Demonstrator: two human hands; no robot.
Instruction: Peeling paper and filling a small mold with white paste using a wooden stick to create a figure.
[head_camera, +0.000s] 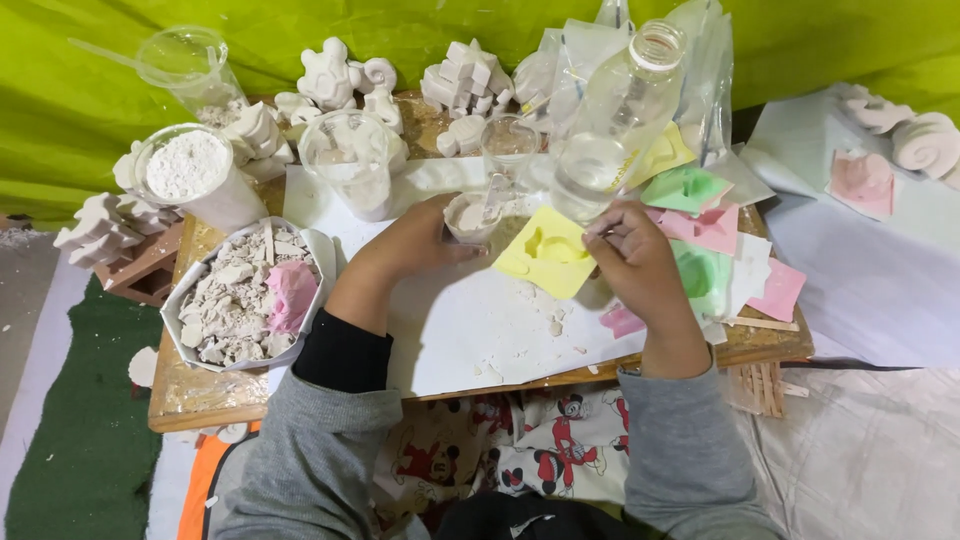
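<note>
My left hand (415, 243) grips a small clear plastic cup (472, 216) of pale plaster mix, tilted over the white sheet (480, 330). A stick (492, 192) stands in the cup. My right hand (632, 252) hovers with fingers pinched together, beside a yellow silicone mould (547, 252); what it pinches is too small to tell. The mould lies between both hands. A clear plastic bottle (618, 120) stands just behind the right hand.
A cup of white powder (190, 172) and a bowl of broken plaster pieces (240, 295) sit at the left. Cast plaster figures (335, 80) line the back. Pink and green moulds (715, 230) lie at the right. The low wooden table's edge (200, 400) is near me.
</note>
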